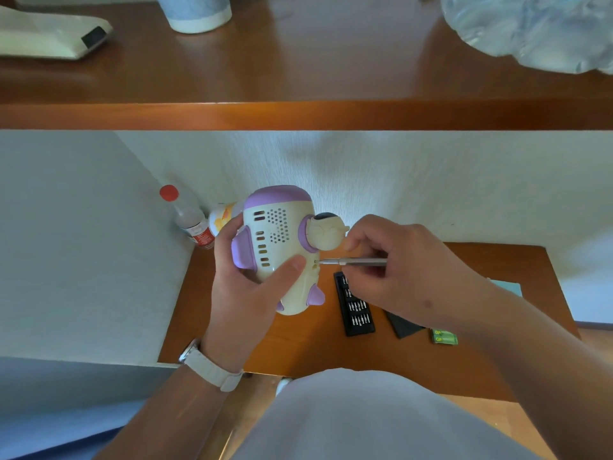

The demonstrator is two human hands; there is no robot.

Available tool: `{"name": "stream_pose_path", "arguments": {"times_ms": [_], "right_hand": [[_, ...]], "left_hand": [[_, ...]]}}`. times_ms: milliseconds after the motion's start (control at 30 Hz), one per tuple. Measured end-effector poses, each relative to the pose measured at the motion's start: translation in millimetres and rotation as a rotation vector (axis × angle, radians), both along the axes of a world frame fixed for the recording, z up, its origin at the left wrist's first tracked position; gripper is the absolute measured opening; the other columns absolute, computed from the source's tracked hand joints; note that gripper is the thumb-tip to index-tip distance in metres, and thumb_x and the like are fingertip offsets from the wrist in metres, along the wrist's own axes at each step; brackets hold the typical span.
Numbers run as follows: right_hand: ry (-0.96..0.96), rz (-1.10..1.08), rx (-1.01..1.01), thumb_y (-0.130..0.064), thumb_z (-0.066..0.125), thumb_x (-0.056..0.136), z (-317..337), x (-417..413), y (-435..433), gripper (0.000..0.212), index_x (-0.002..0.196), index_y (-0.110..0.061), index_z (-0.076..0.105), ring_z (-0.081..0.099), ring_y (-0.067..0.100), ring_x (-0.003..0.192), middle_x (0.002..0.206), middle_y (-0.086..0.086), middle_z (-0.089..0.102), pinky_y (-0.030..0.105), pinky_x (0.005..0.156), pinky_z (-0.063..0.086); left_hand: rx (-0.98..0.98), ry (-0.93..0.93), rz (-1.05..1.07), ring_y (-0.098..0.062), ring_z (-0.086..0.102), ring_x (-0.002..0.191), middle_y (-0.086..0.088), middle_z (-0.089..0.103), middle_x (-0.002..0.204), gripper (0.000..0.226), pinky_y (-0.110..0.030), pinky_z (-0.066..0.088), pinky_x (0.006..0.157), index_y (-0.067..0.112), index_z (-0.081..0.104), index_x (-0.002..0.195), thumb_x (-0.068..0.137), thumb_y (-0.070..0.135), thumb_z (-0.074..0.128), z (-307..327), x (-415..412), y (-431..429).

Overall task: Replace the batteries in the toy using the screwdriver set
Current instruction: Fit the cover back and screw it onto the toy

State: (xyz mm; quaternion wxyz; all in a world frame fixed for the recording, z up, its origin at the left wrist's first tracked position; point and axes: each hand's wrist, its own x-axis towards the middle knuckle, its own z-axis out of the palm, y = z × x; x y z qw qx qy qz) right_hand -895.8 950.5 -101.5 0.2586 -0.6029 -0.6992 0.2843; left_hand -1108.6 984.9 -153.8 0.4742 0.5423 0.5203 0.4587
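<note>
Toy (278, 247), cream with purple trim, is held up above the table (298, 350). Its slotted, perforated side faces the camera, and a small figure head sticks out on its right. The left hand (245, 293) grips it from the left, fingers wrapped behind and thumb pressed across the near front. The right hand (398, 270) pinches a slim metal screwdriver (355, 261) held level. Its tip touches a small hole at the toy's right edge, just below the figure head.

On the table under the right hand lies an open black bit case (355, 307) with rows of bits. A dark lid (403, 325) lies just right of it, partly hidden by the wrist, and a green battery pack (444, 336) lies right of that.

A clear bottle (189, 217) with a red cap stands at the far left corner against the wall. An orange-and-white container (222, 220) stands beside it, partly behind the toy. A white watch (212, 368) is on the left wrist.

Above, a wooden shelf (298, 114) carries a cup (195, 11), a crumpled clear bag (530, 31) and a white device (49, 34).
</note>
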Motion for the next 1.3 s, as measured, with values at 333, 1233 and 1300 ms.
{"name": "stream_pose_path", "arguments": {"times_ms": [333,1233,1300], "right_hand": [[-0.059,-0.033,-0.030,-0.034,0.061,0.088,-7,1,4,0.009,0.080,-0.029,0.058,0.057,0.006,0.065,0.065,-0.009,0.060,0.015,0.054,0.044],[-0.157,0.010,-0.058,-0.036,0.057,0.093,-15,-5,14,0.018,0.077,-0.031,0.054,0.052,-0.004,0.058,0.060,-0.008,0.054,0.009,0.055,0.041],[-0.153,0.009,-0.065,-0.038,0.056,0.093,-15,-5,12,0.015,0.079,-0.032,0.056,0.054,-0.003,0.059,0.061,-0.010,0.056,0.008,0.055,0.041]], "left_hand": [[-0.043,-0.026,-0.026,-0.008,0.067,0.106,0.023,0.065,0.107,0.069,-0.032,0.064,0.066,0.067,0.042,0.112,0.057,0.054,0.081,-6,3,8],[-0.035,-0.031,-0.043,0.008,0.064,0.099,0.033,0.062,0.100,0.067,-0.023,0.061,0.064,0.069,0.041,0.108,0.067,0.037,0.082,-22,-2,14],[-0.035,-0.029,-0.057,0.007,0.064,0.100,0.033,0.063,0.101,0.066,-0.025,0.062,0.065,0.075,0.041,0.102,0.064,0.042,0.084,-22,-3,14]]}}
